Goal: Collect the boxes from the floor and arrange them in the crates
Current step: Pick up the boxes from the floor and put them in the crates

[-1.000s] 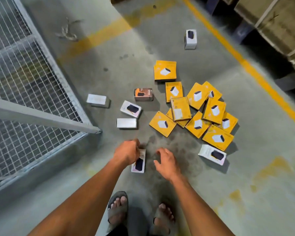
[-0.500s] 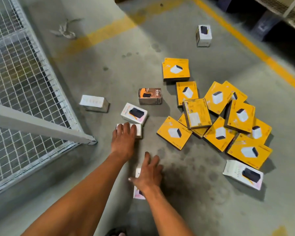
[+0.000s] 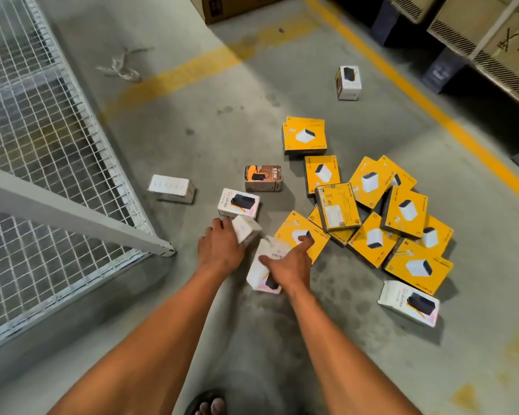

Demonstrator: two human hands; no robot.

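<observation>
The left hand (image 3: 222, 250) holds a small white box (image 3: 246, 230), its fingers curled around the near end, so that end is hidden and the print on the box is too blurred to read. The right hand (image 3: 288, 262) lies on a longer white box (image 3: 262, 271) with the thumb on its top face and the forefinger stretched out toward a yellow box (image 3: 297, 232); whether the other fingers grip the far side I cannot tell, and the hand covers the middle of this box. Both boxes are low over the concrete floor (image 3: 192, 115), and it is not clear if they touch it. Just beyond the left hand another white box with a dark picture (image 3: 238, 203) lies flat, and further a brown box marked 65W (image 3: 263, 178) stands. To the left a plain white box (image 3: 171, 188) lies near the wire mesh frame (image 3: 42, 145). To the right many yellow boxes (image 3: 402, 211) lie in a loose heap, some overlapping, so several are partly hidden. A white box (image 3: 409, 302) lies near the heap, and one small box (image 3: 348, 82) stands well apart, near the yellow floor line (image 3: 432, 109). Large cartons (image 3: 492, 34) at the top right are cut off by the edge.
</observation>
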